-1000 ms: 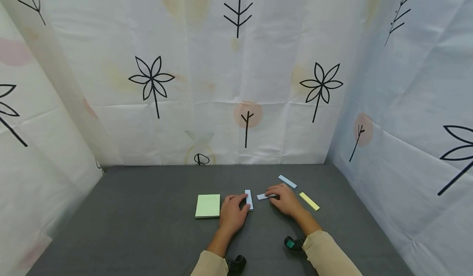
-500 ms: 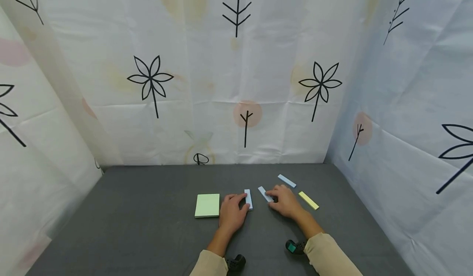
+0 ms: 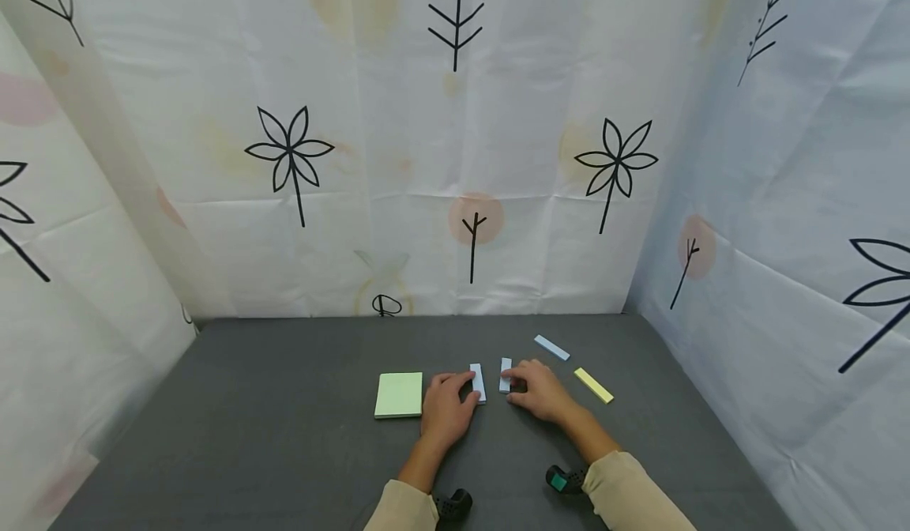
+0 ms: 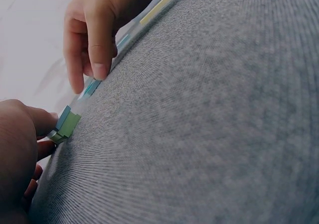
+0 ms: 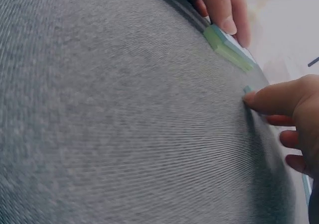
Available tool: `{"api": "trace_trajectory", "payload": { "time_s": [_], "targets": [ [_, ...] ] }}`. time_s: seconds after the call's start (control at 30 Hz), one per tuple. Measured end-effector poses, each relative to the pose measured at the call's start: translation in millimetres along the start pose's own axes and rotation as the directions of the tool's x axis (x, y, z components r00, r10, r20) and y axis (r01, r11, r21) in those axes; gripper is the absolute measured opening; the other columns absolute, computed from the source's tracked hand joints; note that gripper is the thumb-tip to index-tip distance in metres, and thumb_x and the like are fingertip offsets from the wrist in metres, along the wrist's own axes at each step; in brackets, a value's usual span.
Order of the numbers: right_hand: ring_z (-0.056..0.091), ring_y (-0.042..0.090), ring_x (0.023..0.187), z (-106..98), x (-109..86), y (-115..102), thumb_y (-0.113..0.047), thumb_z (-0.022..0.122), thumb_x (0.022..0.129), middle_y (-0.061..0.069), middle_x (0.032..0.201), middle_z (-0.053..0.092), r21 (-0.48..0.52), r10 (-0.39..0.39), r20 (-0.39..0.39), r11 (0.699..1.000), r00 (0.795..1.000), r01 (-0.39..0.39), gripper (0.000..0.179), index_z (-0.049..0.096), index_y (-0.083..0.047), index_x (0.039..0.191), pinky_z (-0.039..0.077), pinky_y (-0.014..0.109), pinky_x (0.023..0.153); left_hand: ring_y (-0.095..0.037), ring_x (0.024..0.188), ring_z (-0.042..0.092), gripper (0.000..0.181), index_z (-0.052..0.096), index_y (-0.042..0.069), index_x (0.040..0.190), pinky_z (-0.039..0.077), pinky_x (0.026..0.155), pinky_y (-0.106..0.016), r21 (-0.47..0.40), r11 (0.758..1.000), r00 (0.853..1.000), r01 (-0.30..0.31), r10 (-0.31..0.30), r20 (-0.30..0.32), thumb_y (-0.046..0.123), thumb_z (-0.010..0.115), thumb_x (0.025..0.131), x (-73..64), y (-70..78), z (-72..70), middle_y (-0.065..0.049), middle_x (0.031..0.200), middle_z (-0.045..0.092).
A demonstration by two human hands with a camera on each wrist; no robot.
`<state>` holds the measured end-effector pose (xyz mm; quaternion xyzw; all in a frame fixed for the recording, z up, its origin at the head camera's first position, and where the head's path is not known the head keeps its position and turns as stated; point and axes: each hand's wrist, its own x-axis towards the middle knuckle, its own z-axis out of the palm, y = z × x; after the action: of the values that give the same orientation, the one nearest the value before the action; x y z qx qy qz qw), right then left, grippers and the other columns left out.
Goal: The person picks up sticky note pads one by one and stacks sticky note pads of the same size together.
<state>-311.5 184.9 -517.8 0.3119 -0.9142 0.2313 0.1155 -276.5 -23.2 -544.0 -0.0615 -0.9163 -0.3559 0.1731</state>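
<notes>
My left hand (image 3: 446, 412) pinches a narrow stack of strips (image 3: 479, 384) between thumb and index finger at its two ends. The stack (image 5: 227, 47) shows pale blue on top and green beneath in the right wrist view. A short way to the right, my right hand (image 3: 542, 391) pinches a single pale blue strip (image 3: 505, 376), like a slim sticky-note pad, by its ends. This strip lies on the table nearly parallel to the stack, with a small gap between them. Its surface is mostly hidden by the thumb in the right wrist view.
Left of my left hand lies a square light green sticky-note pad (image 3: 399, 395). Beyond my right hand are another pale blue strip (image 3: 552, 347) and a yellow strip (image 3: 593, 386), both slanted. Patterned white cloth (image 3: 398, 160) surrounds the grey table (image 3: 284, 452).
My right hand has turned its blue strip from lying crosswise to pointing away from me, nearly parallel to the stack. The left hand has stayed on the stack.
</notes>
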Motion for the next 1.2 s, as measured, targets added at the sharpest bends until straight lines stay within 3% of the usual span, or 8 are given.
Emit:
{"api": "trace_trajectory", "payload": {
  "time_s": [0.13,0.23,0.3,0.43,0.57,0.9,1.0,1.2],
  "targets": [
    [0.053,0.024,0.092,2,0.7,-1,-0.02,0.081,0.079,0.007,0.101,0.062,0.0,0.01,-0.024,1.0,1.0,-0.01,0.039,0.071,-0.007,0.114,0.044,0.046,0.081,-0.026,0.111,0.055,0.034,0.071,0.015,0.119,0.045,0.091,-0.048,0.01,1.0,1.0,-0.012,0.012,-0.002,0.027,0.072,0.088,-0.1,-1.0,1.2,-0.007,0.112,0.066],
    [0.054,0.035,0.113,2,2.5,2,-0.023,0.081,0.079,0.014,0.121,0.061,0.01,0.008,-0.021,1.0,1.0,-0.007,0.043,0.069,-0.007,0.117,0.04,0.059,0.091,-0.026,0.111,0.055,0.034,0.071,0.015,0.12,0.044,0.092,-0.048,0.011,1.0,1.0,-0.01,0.01,-0.002,0.027,0.071,0.088,-0.3,-0.9,1.1,-0.007,0.112,0.066],
    [0.051,0.037,0.121,3,3.7,4,-0.024,0.08,0.081,0.016,0.127,0.06,0.023,0.001,-0.01,1.0,1.0,0.0,0.043,0.069,-0.005,0.117,0.038,0.06,0.095,-0.026,0.111,0.055,0.034,0.071,0.015,0.12,0.044,0.092,-0.048,0.009,1.0,1.0,-0.007,0.007,0.0,0.027,0.071,0.088,-0.3,-0.7,0.9,-0.007,0.113,0.066],
    [0.054,0.036,0.12,4,4.7,8,-0.023,0.08,0.081,0.015,0.125,0.062,0.027,-0.017,-0.02,0.999,1.0,0.018,0.038,0.07,-0.003,0.112,0.04,0.055,0.097,-0.026,0.112,0.055,0.034,0.07,0.016,0.121,0.044,0.092,-0.048,0.008,1.0,1.0,-0.003,0.003,0.009,0.028,0.071,0.088,0.0,-1.4,1.4,-0.007,0.113,0.065],
    [0.059,0.032,0.115,7,6.4,12,-0.025,0.082,0.078,0.012,0.117,0.067,-0.056,-0.097,-0.067,0.994,0.993,0.094,0.032,0.072,-0.006,0.102,0.042,0.052,0.096,-0.026,0.111,0.055,0.034,0.071,0.016,0.12,0.044,0.091,-0.048,0.008,1.0,1.0,-0.008,0.008,0.003,0.028,0.071,0.088,0.2,-1.3,1.2,-0.007,0.113,0.066],
    [0.065,0.022,0.093,8,11.2,15,-0.028,0.084,0.074,0.002,0.094,0.07,-0.264,-0.317,-0.115,0.923,0.941,0.278,0.022,0.069,-0.013,0.082,0.045,0.047,0.091,-0.026,0.109,0.056,0.033,0.071,0.015,0.118,0.045,0.089,-0.048,0.013,1.0,0.999,-0.025,0.026,-0.022,0.026,0.073,0.086,0.7,-2.0,1.2,-0.007,0.11,0.066],
    [0.065,0.023,0.092,8,11.3,14,-0.025,0.082,0.076,0.003,0.094,0.07,-0.269,-0.325,-0.11,0.92,0.939,0.287,0.02,0.07,-0.012,0.082,0.047,0.045,0.088,-0.027,0.11,0.056,0.033,0.071,0.015,0.118,0.045,0.089,-0.048,0.014,0.999,0.999,-0.031,0.032,-0.025,0.025,0.073,0.086,0.7,-2.1,1.2,-0.007,0.11,0.067],
    [0.066,0.025,0.099,6,9.1,10,-0.024,0.079,0.079,0.003,0.098,0.072,-0.215,-0.256,-0.097,0.949,0.962,0.231,0.016,0.074,-0.01,0.086,0.048,0.044,0.089,-0.027,0.111,0.056,0.033,0.071,0.015,0.118,0.044,0.091,-0.049,0.022,0.999,1.0,-0.03,0.03,-0.009,0.025,0.073,0.087,0.3,-1.9,0.9,-0.007,0.111,0.066]
  ]
}}
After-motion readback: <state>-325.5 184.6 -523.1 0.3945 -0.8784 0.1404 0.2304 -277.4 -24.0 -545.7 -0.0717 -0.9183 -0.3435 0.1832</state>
